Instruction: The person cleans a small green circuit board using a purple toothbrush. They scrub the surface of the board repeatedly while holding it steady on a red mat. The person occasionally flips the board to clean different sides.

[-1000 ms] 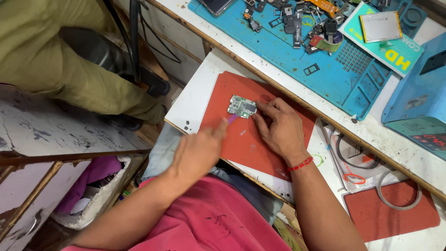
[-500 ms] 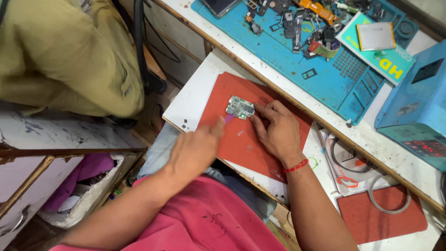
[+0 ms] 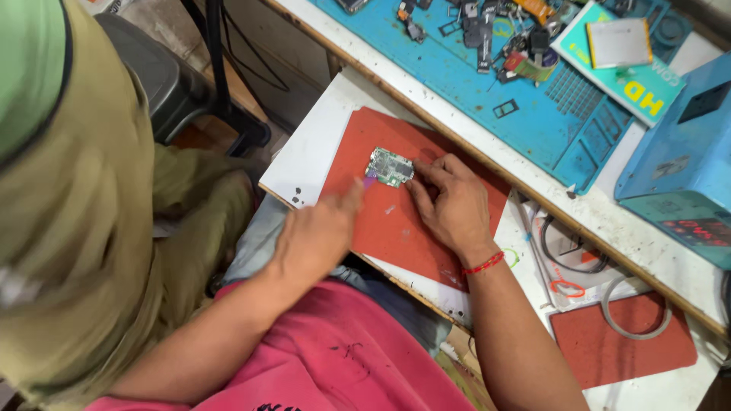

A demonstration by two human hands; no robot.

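- Leaning closer than a moment before, a person in olive point(image 3: 84, 228) filled the left.
- Left hand point(image 3: 320, 232) pinched a purple tool point(image 3: 368, 183) beside the circuit board point(image 3: 390, 167).
- Right hand point(image 3: 449, 202) pressed fingertips onto that board, on the red mat point(image 3: 396, 228).

Counts — one small circuit board point(image 3: 390, 167); two red mats, a large one point(image 3: 396, 221) under the board and a smaller one point(image 3: 624, 346) lower right; one blue work mat point(image 3: 487, 99); one blue box-shaped machine point(image 3: 685, 160); two hands — left point(image 3: 316, 236), right point(image 3: 453, 205).
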